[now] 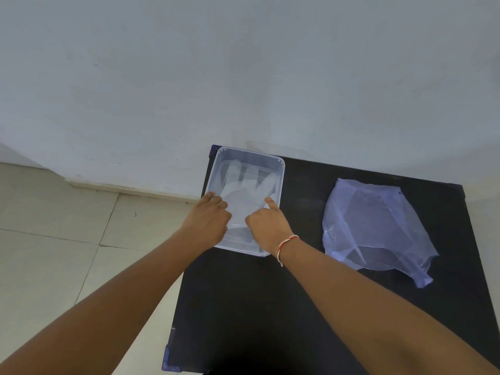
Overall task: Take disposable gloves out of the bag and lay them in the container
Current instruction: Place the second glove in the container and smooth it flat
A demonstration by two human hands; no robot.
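A clear plastic container [280,169] sits at the far left corner of the black table [270,307]. A thin white disposable glove [243,190] lies flat inside it, fingers pointing away from me. My left hand [208,217] rests over the container's left side, fingers curled down near the glove's cuff. My right hand [266,223] hovers over the right side, index finger stretched onto the glove, other fingers curled. Whether either hand pinches the glove is unclear. The translucent bluish plastic bag [376,228] lies crumpled on the table to the right, apart from both hands.
The table stands against a pale wall [243,77]; its left edge drops to a tiled floor [67,239]. A red and white thread bracelet [286,244] circles my right wrist.
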